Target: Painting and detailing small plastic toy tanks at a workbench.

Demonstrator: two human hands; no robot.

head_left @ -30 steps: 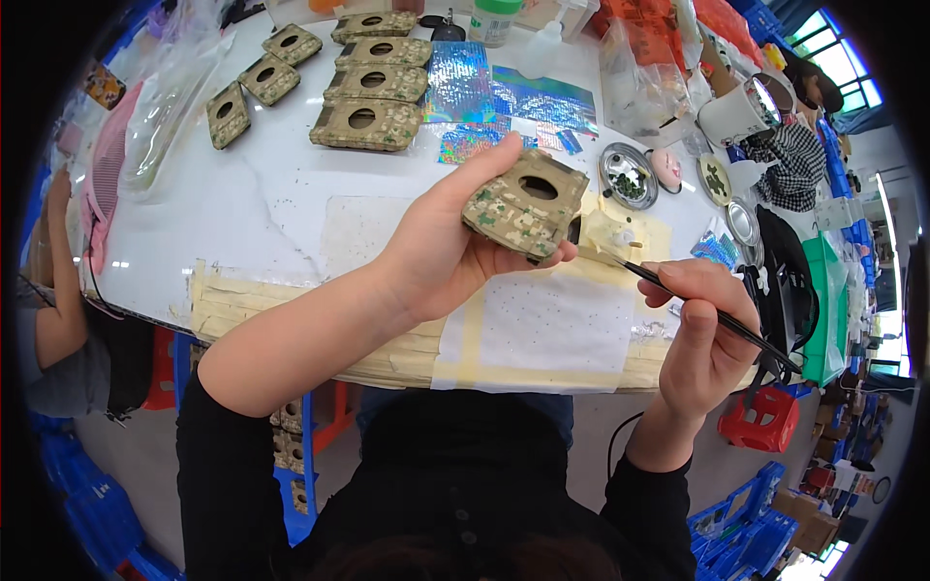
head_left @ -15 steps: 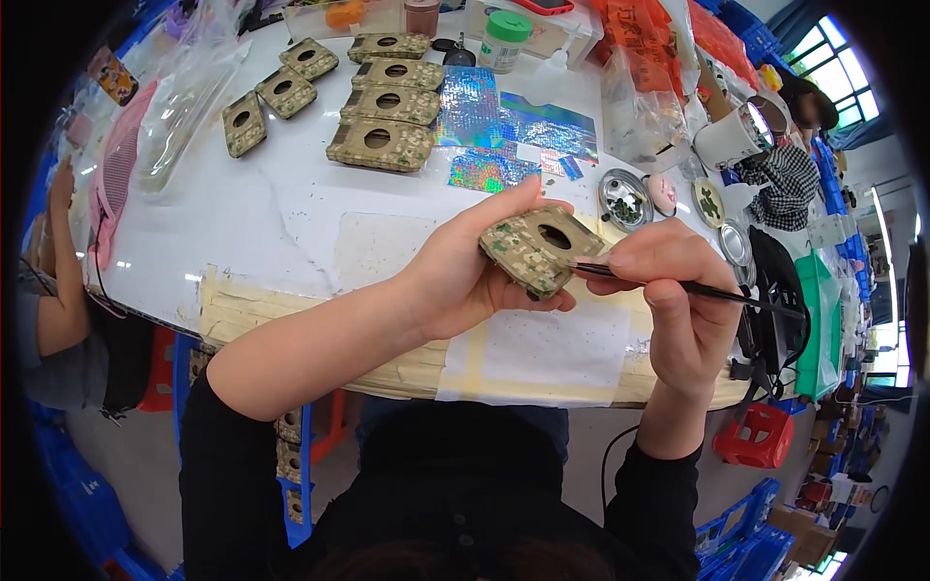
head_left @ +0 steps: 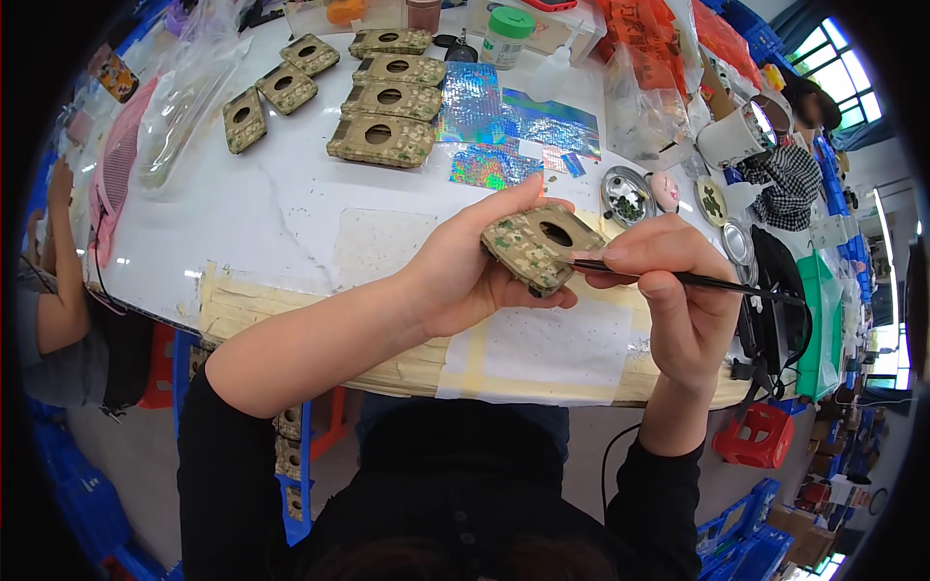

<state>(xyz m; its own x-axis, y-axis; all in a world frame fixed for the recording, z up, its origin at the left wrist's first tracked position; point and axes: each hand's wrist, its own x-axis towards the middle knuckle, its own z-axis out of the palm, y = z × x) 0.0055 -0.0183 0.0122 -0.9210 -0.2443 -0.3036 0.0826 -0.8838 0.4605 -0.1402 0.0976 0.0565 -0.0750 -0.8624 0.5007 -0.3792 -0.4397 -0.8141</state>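
Note:
Held up over the table edge, a camouflage-patterned flat shell part [head_left: 528, 254] with an oval hole rests in my left hand [head_left: 465, 257]. The thumb lies along its far edge and the fingers curl beneath it. My right hand [head_left: 683, 300] pinches a pair of thin black tweezers [head_left: 722, 284]; their tip meets the near right side of the shell. Whether a small piece sits at the tip is too fine to make out. Similar camouflage parts [head_left: 381, 141] stand in a column at the back, with several more [head_left: 288, 87] to their left.
Shiny holographic sheets [head_left: 542, 126] lie beyond my hands. To the right are a round metal tin [head_left: 628, 196] of small dark green bits and another dish [head_left: 710, 201]. A green-lidded jar [head_left: 506, 37] stands behind. White paper [head_left: 542, 353] is taped at the front edge. A person's arm [head_left: 66, 261] shows at left.
Hardly anything differs. The shell part and both hands have shifted very slightly, and the tweezers keep their tip against the shell.

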